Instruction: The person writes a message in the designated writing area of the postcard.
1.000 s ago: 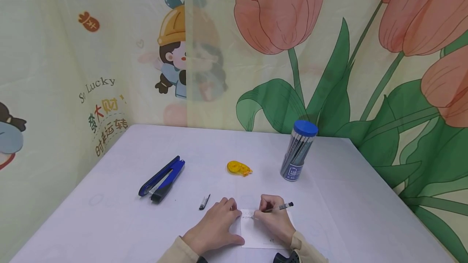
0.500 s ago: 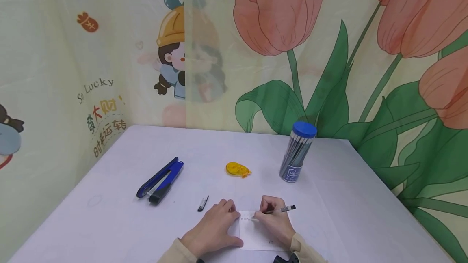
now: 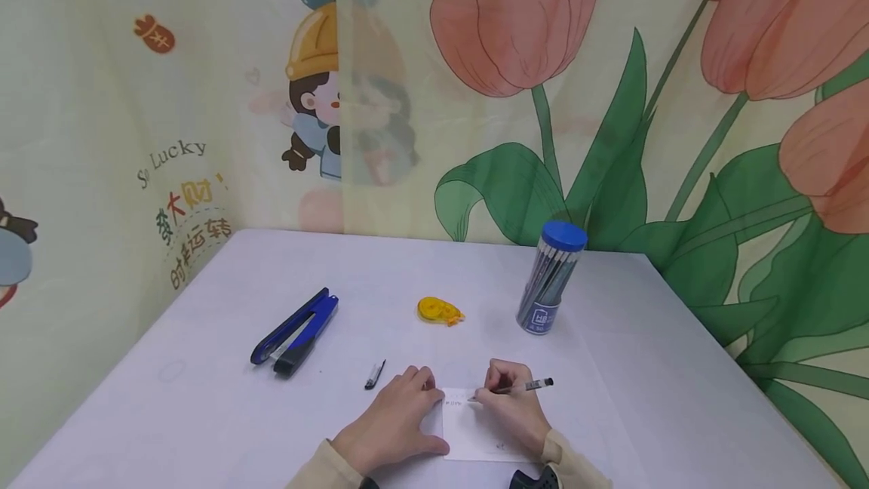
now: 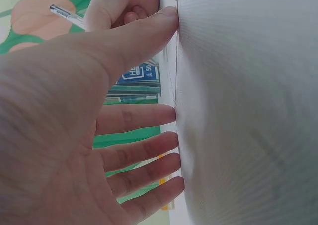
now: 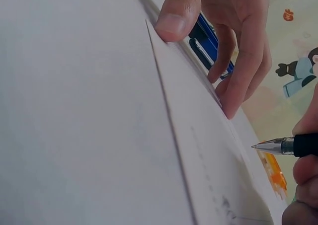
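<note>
A small sheet of white paper [image 3: 468, 440] lies at the near side of the table, with a short row of dark marks near its upper left corner. My right hand [image 3: 514, 407] pinches a gel pen [image 3: 541, 384] between thumb and fingers; its tip points at the end of that row. The metal tip and black grip of this pen [image 5: 285, 146] show close over the sheet in the right wrist view. My left hand [image 3: 397, 419] rests along the sheet's left edge, thumb on the near corner and fingers spread. Its fingertips [image 4: 169, 114] touch down in the left wrist view.
A pen cap [image 3: 375, 374] lies left of the paper. Farther off are a blue stapler [image 3: 296, 332], a yellow correction tape [image 3: 439, 311] and a clear tub of pencils [image 3: 551, 278] with a blue lid. A printed curtain [image 3: 387, 96] hangs behind the table.
My right hand and the pen have shifted slightly right along the row of marks, and the row has grown. My left hand stays on the sheet. The head view has shifted a little.
</note>
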{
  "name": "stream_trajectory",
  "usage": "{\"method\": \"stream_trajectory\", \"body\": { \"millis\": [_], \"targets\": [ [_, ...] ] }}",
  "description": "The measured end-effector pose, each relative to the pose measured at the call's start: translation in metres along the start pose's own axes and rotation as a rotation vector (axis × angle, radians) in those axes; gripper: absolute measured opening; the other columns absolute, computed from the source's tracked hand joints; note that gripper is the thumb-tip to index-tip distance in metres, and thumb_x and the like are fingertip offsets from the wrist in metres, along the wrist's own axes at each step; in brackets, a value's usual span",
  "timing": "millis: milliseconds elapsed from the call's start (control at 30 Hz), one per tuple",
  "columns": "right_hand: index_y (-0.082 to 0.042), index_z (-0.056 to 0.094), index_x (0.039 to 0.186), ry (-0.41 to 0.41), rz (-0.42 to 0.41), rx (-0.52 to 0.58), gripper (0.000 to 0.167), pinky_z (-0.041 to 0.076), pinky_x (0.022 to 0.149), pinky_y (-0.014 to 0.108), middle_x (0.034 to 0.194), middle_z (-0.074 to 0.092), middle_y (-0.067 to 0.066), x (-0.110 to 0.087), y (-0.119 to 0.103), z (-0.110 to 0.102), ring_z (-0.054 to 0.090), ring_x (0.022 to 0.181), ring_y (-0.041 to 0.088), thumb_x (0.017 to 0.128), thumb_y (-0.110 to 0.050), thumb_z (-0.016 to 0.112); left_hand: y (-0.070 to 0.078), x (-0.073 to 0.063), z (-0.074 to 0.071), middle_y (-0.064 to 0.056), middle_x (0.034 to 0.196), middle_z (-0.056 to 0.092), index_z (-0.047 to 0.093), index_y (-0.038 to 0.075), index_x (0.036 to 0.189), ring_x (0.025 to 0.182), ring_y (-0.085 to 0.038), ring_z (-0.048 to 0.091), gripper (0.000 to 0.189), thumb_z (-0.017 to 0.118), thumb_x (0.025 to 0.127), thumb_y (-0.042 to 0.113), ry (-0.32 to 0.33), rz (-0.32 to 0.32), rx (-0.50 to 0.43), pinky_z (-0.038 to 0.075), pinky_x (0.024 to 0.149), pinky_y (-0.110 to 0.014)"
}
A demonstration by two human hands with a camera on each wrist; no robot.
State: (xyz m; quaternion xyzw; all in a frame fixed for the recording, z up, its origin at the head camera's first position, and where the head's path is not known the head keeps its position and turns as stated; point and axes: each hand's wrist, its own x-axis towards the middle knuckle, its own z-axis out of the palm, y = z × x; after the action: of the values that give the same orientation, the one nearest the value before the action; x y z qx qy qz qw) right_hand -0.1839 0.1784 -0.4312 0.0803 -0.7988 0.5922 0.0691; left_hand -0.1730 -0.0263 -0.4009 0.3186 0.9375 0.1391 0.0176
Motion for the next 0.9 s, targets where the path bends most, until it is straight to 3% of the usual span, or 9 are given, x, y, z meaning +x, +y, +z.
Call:
{"method": "stream_trajectory", "body": {
  "millis": [300,633,900],
  "targets": [
    [0.001,0.045,0.062,-0.017,-0.051,0.004,0.021,0.033,0.054,0.017,0.061,0.048,-0.003,-0.0008,0.0015,0.0012,0.044,0.055,0.006,0.064,0.017,0.059,0.0006,0.0008,-0.0007,0.003,0.101,0.053,0.072,0.011,0.111,0.089,-0.012,0.042,0.06,0.079,0.069,0.054,0.004,-0.007,-0.007,0.043,0.078,-0.027],
    [-0.001,0.046,0.061,-0.005,-0.016,-0.037,0.023,0.033,0.055,0.017,0.06,0.048,-0.003,0.0025,0.0061,0.0029,0.044,0.055,0.006,0.064,0.017,0.06,0.0,-0.0003,-0.0007,0.003,0.101,0.054,0.071,0.011,0.112,0.088,-0.012,0.043,0.062,0.079,0.069,0.055,-0.001,-0.013,-0.003,0.043,0.077,-0.027],
    [-0.004,0.045,0.06,-0.001,-0.064,-0.055,0.026,0.032,0.053,0.015,0.058,0.048,-0.004,0.002,0.0044,0.0023,0.044,0.053,0.004,0.062,0.017,0.061,0.0011,-0.0005,-0.001,0.003,0.1,0.053,0.071,0.01,0.111,0.088,-0.012,0.042,0.061,0.08,0.069,0.054,0.009,-0.005,-0.008,0.044,0.078,-0.027]
  ]
}}
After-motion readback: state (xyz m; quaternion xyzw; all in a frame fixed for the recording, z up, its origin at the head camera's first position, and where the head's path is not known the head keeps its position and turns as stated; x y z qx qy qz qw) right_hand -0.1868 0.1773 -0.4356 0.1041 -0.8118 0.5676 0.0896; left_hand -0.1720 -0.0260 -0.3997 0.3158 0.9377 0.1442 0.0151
